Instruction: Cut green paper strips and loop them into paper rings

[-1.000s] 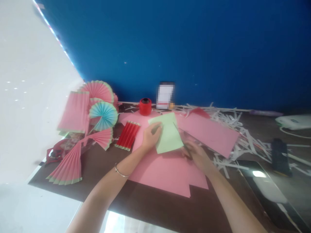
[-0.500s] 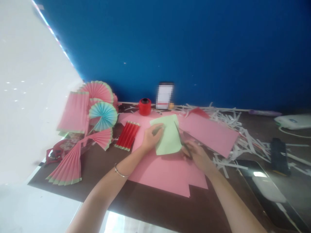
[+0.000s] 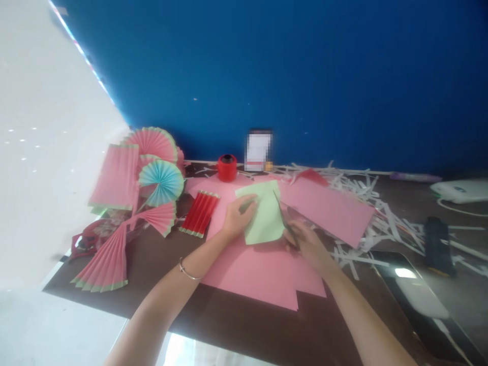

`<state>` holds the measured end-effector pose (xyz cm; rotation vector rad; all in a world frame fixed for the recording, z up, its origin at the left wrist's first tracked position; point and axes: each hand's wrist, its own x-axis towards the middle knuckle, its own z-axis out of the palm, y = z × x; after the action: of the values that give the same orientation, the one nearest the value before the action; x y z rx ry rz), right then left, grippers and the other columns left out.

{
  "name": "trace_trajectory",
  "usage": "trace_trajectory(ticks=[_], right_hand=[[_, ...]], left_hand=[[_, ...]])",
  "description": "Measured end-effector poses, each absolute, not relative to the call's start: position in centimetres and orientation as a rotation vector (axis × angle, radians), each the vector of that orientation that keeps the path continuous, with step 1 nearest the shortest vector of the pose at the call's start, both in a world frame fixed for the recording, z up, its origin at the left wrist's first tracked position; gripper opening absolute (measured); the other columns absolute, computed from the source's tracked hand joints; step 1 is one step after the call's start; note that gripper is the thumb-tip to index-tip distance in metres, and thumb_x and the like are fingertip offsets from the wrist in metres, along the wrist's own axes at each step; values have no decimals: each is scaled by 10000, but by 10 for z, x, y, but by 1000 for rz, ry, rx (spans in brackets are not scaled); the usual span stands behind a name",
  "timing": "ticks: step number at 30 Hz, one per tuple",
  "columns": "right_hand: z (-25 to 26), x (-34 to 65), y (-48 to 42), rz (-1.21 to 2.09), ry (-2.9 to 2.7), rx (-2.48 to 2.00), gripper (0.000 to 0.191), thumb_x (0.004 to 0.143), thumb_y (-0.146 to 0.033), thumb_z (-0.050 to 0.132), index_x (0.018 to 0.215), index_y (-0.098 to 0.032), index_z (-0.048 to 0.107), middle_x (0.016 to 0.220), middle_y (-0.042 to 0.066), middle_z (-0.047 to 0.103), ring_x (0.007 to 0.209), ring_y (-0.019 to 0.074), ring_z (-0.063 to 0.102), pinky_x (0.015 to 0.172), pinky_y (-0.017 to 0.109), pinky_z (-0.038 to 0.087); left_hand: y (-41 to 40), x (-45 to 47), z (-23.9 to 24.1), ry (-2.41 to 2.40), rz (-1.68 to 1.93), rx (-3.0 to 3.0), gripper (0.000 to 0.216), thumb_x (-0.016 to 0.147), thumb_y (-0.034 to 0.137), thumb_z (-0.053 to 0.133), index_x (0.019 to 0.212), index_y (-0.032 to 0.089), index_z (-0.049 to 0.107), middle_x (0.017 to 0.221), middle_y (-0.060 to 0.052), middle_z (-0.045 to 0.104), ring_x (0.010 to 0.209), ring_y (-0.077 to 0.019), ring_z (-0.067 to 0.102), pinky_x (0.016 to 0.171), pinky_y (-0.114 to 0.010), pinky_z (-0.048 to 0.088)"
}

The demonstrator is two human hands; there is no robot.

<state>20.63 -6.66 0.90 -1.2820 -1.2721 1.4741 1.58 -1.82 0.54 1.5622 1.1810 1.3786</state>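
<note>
A sheet of light green paper [image 3: 267, 219] is gripped at its left side by my left hand [image 3: 239, 217], with the thumb on top. My right hand [image 3: 308, 243] is closed around the handles of dark scissors [image 3: 284, 217]. Their blades lie along the right edge of the green sheet, pointing away from me. Beneath both hands are large pink paper sheets [image 3: 247, 272]. A red pleated paper piece [image 3: 200, 213] with green edges lies left of my left hand.
Pink pleated fans [image 3: 109, 259] and a blue one [image 3: 162, 183] crowd the left. A red tape-like roll [image 3: 227, 169] stands at the back. White paper strips [image 3: 389, 223], a phone-like device [image 3: 415, 300] and a black object [image 3: 438, 246] lie right. A blue wall [image 3: 285, 76] rises behind.
The fingers of my right hand have shifted slightly on the scissors' handles. My left hand and the green paper stay in nearly the same place.
</note>
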Motion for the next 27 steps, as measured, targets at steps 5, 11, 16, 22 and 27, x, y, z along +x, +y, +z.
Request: trace_trajectory(ticks=[5, 11, 16, 22, 27], right_hand=[[10, 206, -67, 1454, -1281, -1292, 308, 670, -450, 658, 799, -227, 489, 541, -78, 437, 435, 85, 475, 371, 193, 321], [6, 208, -66, 1458, -1273, -1268, 333, 657, -473, 661, 793, -226, 484, 529, -81, 427, 423, 84, 472, 362, 196, 320], [4, 209, -65, 1444, -1267, -1224, 305, 685, -475, 645, 795, -227, 507, 547, -76, 443, 428, 74, 459, 392, 204, 353], [0, 212, -65, 1445, -1273, -1244, 316, 680, -489, 656, 823, -240, 524, 586, -62, 496, 434, 82, 467, 389, 207, 347], [-4, 216, -62, 1353, -1296, -1302, 349, 652, -521, 667, 827, -234, 574, 696, -17, 600, 554, 124, 546, 483, 240, 416]], left_hand=[[-18, 16, 5, 1193, 1384, 1584, 222, 814, 223, 554, 1004, 170, 656, 1051, -77, 671, 1009, -191, 611, 906, -324, 480], [-18, 15, 4, 1191, 1381, 1620, 224, 818, 219, 548, 1009, 169, 654, 1056, -78, 670, 1017, -197, 609, 905, -322, 484], [-20, 17, 3, 1161, 1358, 1626, 223, 816, 228, 556, 1010, 183, 657, 1065, -67, 667, 1027, -197, 605, 924, -331, 474], [-20, 17, 4, 1151, 1350, 1619, 227, 819, 229, 552, 1012, 174, 660, 1071, -75, 665, 1025, -195, 606, 926, -326, 472], [-21, 17, 5, 1157, 1296, 1651, 235, 820, 244, 553, 1015, 169, 662, 1072, -72, 666, 1016, -192, 609, 906, -308, 483]])
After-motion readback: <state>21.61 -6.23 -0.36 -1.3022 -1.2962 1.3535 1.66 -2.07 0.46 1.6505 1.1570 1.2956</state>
